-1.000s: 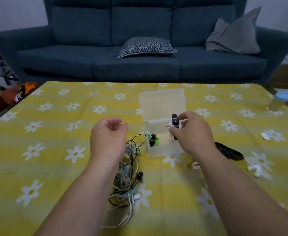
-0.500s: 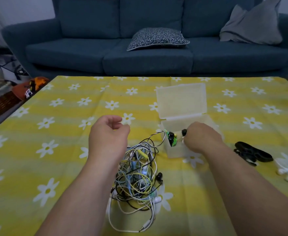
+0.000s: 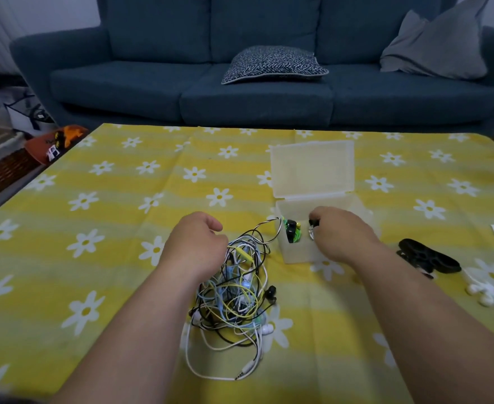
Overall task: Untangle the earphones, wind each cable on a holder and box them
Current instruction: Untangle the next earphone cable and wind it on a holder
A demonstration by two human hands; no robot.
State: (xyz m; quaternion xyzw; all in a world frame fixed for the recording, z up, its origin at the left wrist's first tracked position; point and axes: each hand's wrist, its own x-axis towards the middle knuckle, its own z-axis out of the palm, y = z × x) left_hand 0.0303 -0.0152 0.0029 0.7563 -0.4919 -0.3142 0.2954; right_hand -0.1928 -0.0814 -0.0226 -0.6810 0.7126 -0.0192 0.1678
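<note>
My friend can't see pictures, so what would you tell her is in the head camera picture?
A person's right hand holds a wound earphone in an open clear box, next to a green earphone. The left hand hovers, loosely curled, over a tangle of earphone cables on a yellow flowery tablecloth, with a blue sofa behind.

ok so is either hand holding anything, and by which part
The right hand pinches a small wound earphone holder by its side, down in the clear box. The left hand holds nothing, loosely curled over the tangle.
</note>
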